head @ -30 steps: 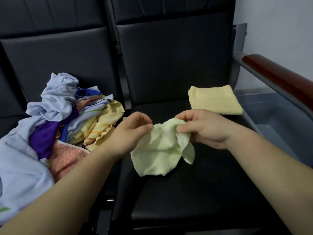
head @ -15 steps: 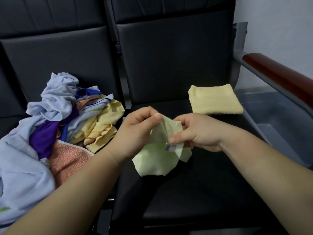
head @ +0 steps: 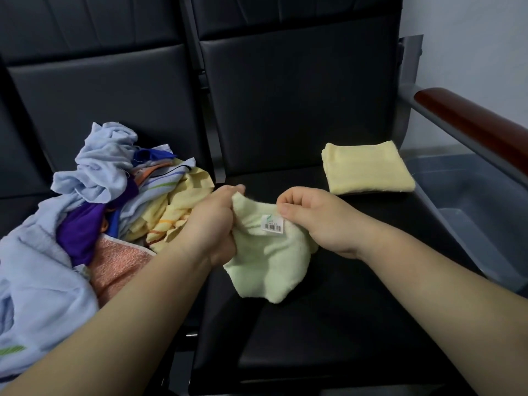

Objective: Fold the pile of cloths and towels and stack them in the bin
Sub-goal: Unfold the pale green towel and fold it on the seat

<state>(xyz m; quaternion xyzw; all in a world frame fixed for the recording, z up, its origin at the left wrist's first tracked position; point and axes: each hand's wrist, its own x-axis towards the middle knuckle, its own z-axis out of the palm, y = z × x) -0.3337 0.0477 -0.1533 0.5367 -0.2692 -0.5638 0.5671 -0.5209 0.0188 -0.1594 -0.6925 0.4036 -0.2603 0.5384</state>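
now both hands are pinching the pale green cloth (head: pixel 265 261) over the seat (head: pixel 328 324), left hand (head: pixel 213 224) and right hand (head: pixel 314 221) gripping its top edge, probably finding corners to fold.

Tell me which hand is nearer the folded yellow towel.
Right. The right hand pinches the pale green cloth in front and left of the folded yellow towel, not touching it. The left hand grips the same cloth farther left, toward the pile.
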